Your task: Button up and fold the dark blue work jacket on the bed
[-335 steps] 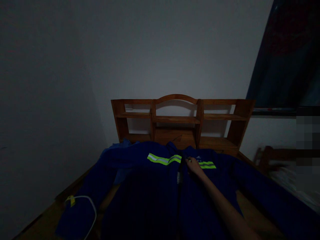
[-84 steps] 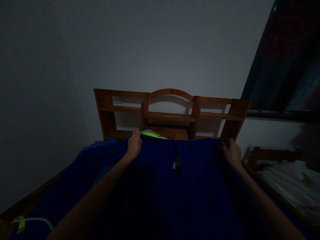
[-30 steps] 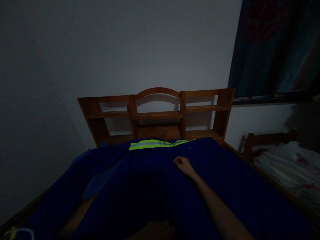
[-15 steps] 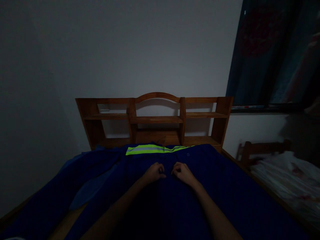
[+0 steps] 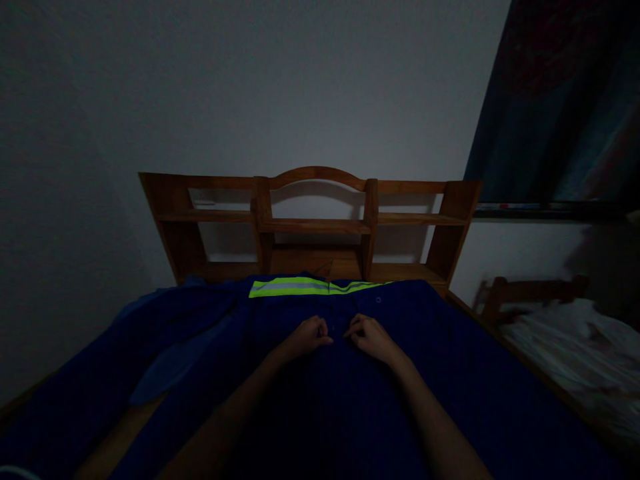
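Observation:
A dark blue work jacket (image 5: 440, 373) lies spread over a wooden bed. Its yellow-green reflective stripe (image 5: 300, 287) shows at the far end, near the headboard. My left hand (image 5: 306, 336) and my right hand (image 5: 369, 335) rest side by side on the middle of the jacket, just below the stripe. Both have their fingers curled and pinch the blue cloth at the front opening. A small round snap (image 5: 379, 300) sits to the right of the stripe. The room is very dim.
A wooden headboard with open shelves (image 5: 315, 223) stands against the grey wall. A second bed with pale bedding (image 5: 565, 347) lies to the right. A dark curtain (image 5: 565, 107) hangs at the upper right. A jacket sleeve (image 5: 170, 360) spreads to the left.
One second ago only my right hand was on the jacket's middle. My left hand has come up beside it, and both now pinch the cloth close together. The view shifted slightly.

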Demonstrator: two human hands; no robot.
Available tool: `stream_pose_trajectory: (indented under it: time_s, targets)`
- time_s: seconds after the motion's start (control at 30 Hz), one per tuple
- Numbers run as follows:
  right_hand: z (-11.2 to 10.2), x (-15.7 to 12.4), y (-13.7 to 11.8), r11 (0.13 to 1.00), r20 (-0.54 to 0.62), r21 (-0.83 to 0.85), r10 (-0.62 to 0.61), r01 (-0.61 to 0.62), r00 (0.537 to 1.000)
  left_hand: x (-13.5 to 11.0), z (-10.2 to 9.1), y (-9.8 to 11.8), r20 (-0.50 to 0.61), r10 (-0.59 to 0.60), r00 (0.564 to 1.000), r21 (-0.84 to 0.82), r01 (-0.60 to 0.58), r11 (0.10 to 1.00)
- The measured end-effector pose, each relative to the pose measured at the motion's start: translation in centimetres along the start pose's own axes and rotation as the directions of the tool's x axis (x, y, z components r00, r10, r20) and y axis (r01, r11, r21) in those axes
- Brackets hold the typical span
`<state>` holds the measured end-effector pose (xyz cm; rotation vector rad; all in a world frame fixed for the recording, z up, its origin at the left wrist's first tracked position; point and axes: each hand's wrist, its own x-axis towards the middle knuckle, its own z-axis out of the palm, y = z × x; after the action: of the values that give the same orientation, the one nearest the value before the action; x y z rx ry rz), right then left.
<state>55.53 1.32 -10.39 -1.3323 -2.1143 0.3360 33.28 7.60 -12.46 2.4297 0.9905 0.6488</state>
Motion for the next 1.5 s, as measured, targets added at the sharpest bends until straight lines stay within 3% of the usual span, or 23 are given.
stream_pose_trajectory:
  time_s: [0.17, 0.3, 0.5, 0.6, 0.77, 0.97, 1.27, 1.4, 1.5]
  targets:
    - [0.0, 0.2, -0.2, 1.0, -0.009, -0.006, -0.006, 0.006, 1.0, -0.1, 0.1, 0.0, -0.071, -0.001, 0.997, -0.061, -0.004, 0.998]
    - [0.1, 0.2, -0.7, 1.0, 0.011, -0.031, 0.0, 0.0, 1.0, -0.4, 0.1, -0.1, -0.094, -0.109, 0.989, -0.237, 0.084, 0.968]
    - [0.4, 0.0, -1.5, 0.997, 0.019, -0.08, 0.022, -0.021, 1.0, -0.6, 0.7, -0.8, -0.059, -0.358, 0.932, -0.559, 0.266, 0.785]
    - [0.4, -0.1, -1.7, 0.992, 0.011, -0.122, 0.047, -0.045, 0.999, -0.5, 1.3, -1.2, -0.057, -0.423, 0.904, -0.665, 0.282, 0.692]
    - [0.4, 0.0, -1.8, 0.991, 0.005, -0.122, 0.061, -0.06, 0.998, -0.5, 1.9, -1.3, -0.005, -0.408, 0.913, -0.798, 0.242, 0.552]
    - [0.6, 0.0, -1.6, 0.994, -0.009, -0.094, 0.057, -0.057, 0.998, -0.5, 0.9, -0.4, 0.097, -0.391, 0.915, -0.828, 0.292, 0.479]
    - [1.5, 0.1, -0.7, 0.998, -0.027, -0.011, 0.054, -0.055, 0.998, -0.6, 0.0, 0.3, 0.139, -0.369, 0.919, -0.821, 0.315, 0.475]
    - [1.3, 0.4, -0.7, 0.981, -0.088, 0.193, 0.041, -0.023, 0.995, -0.5, 0.7, 0.2, 0.118, -0.362, 0.925, -0.831, 0.292, 0.474]
    - [1.3, 0.7, -1.1, 0.943, -0.089, 0.333, 0.039, -0.007, 0.995, -0.4, 1.7, 0.2, 0.031, -0.335, 0.942, -0.834, 0.209, 0.51]
